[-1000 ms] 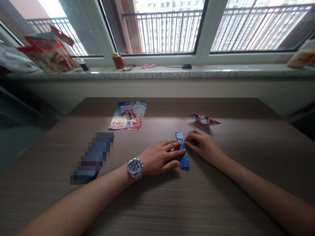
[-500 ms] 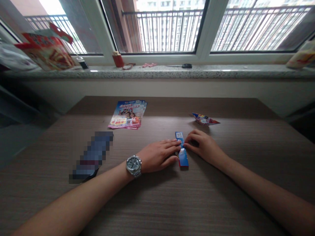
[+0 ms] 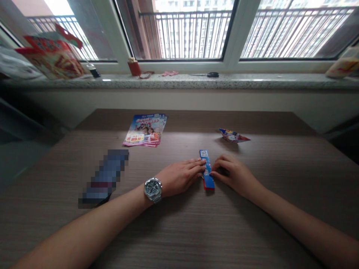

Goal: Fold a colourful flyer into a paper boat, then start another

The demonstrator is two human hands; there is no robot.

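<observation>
A narrow folded blue paper strip with a QR code at its far end lies on the wooden table. My left hand, with a steel watch on the wrist, lies beside the strip's left edge, fingers stretched flat and fingertips pressing on it. My right hand sits on the strip's right side, fingers curled, fingertips pressed against its edge near the middle. Both hands touch the strip, which stays flat on the table.
A stack of colourful flyers lies at the far left of centre. A small folded paper shape rests at the far right. A blurred dark object lies to the left. On the windowsill: scissors, a red cup, bags.
My right hand has slid down along the strip's right edge toward me. My left fingers drew back a little from the strip. The strip now looks narrower.
</observation>
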